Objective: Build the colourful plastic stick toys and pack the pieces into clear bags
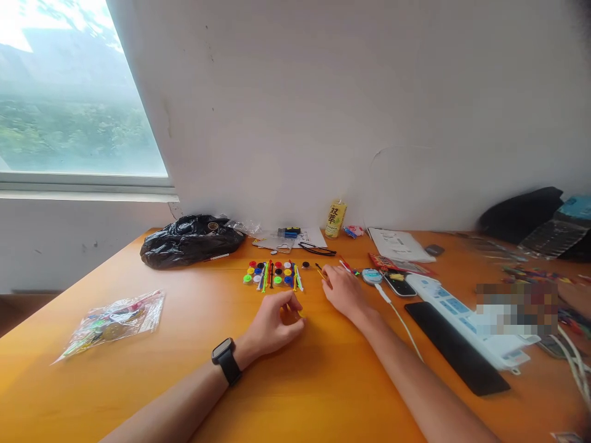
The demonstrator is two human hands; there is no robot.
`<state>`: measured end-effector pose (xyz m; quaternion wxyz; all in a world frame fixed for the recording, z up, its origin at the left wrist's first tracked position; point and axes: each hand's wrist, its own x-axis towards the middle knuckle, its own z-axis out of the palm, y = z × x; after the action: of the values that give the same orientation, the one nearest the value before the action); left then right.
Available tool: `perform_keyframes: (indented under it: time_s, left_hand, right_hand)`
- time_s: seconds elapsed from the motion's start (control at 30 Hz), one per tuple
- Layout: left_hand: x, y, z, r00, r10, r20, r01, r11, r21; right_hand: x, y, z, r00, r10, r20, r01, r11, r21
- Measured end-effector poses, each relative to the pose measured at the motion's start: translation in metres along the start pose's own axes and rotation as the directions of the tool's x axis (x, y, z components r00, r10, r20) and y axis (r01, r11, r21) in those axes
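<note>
Yellow is showing at the tips of the left hand's (274,323) curled fingers: a small piece (301,314), too blurred to name, which the thumb and forefinger seem to be pinching low over the table (318,381). A thin black-and-yellow stick (319,269) is lying farther away and slightly to the right of those fingers. Its long axis is slanting away and leftward from the right hand (345,294), which is much the nearer of the two. The right fingers are bending down at the stick's near end; whether they are gripping it, I cannot tell.

Just left of the stick, a black cap (305,265) is sitting alone. Beyond it, coloured caps (278,271) are resting in short rows, with bundles of thin coloured sticks (266,277) lying lengthwise beside them.

Out to the left, a clear plastic bag (117,320) is lying flat, holding coloured pieces. Farther back, a crumpled black bag (184,245) is hiding whatever it contains. Near the wall, a yellow drink bottle (335,219) is standing upright; its fill is not showing.
</note>
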<state>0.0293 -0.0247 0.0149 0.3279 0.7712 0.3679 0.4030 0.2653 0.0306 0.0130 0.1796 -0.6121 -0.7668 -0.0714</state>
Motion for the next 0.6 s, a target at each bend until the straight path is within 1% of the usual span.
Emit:
perform_keyframes:
  time_s: [0.1, 0.17, 0.23, 0.33, 0.43, 0.47, 0.5, 0.53, 0.57, 0.6]
  left_hand:
    - [-0.001, -0.003, 0.001, 0.997, 0.008, 0.075, -0.011, 0.999, 0.041]
    - [-0.001, -0.005, 0.003, 0.993, 0.022, 0.117, -0.031, 0.997, 0.072]
    - [-0.001, -0.008, 0.004, 0.989, 0.048, 0.143, -0.063, 0.993, 0.099]
    - [0.0, -0.012, 0.007, 0.986, 0.077, 0.149, -0.097, 0.987, 0.131]
    - [0.0, -0.016, 0.01, 0.991, 0.068, 0.115, -0.086, 0.984, 0.154]
    - [0.0, -0.017, 0.01, 0.994, 0.053, 0.098, -0.069, 0.984, 0.165]
    - [0.0, -0.017, 0.011, 0.996, 0.03, 0.081, -0.044, 0.983, 0.176]
    - [0.0, -0.017, 0.011, 0.998, 0.003, 0.068, -0.016, 0.982, 0.186]
    - [0.0, -0.016, 0.011, 0.998, -0.021, 0.063, 0.009, 0.98, 0.197]
    - [-0.001, -0.015, 0.011, 0.997, -0.038, 0.066, 0.023, 0.978, 0.208]
  right_hand:
    - [-0.002, 0.001, 0.0, 0.997, -0.08, -0.014, 0.08, 0.997, -0.008]
    - [-0.003, 0.0, 0.001, 0.994, -0.105, -0.003, 0.105, 0.994, 0.011]
    - [-0.004, 0.003, 0.003, 0.996, -0.089, 0.023, 0.089, 0.996, 0.027]
    - [-0.003, 0.009, 0.005, 0.998, -0.03, 0.046, 0.029, 1.0, 0.006]
    - [-0.001, 0.011, -0.001, 1.0, -0.017, -0.006, 0.017, 1.0, 0.002]
    - [-0.001, 0.008, -0.004, 0.999, -0.03, -0.027, 0.031, 0.998, 0.048]
    - [-0.001, 0.005, -0.008, 0.998, -0.05, -0.028, 0.053, 0.99, 0.132]
    - [-0.001, 0.0, -0.011, 0.997, -0.079, 0.002, 0.076, 0.966, 0.249]
    - [-0.002, -0.004, -0.014, 0.99, -0.125, 0.064, 0.091, 0.919, 0.383]
    - [-0.003, -0.009, -0.016, 0.971, -0.188, 0.146, 0.089, 0.854, 0.512]
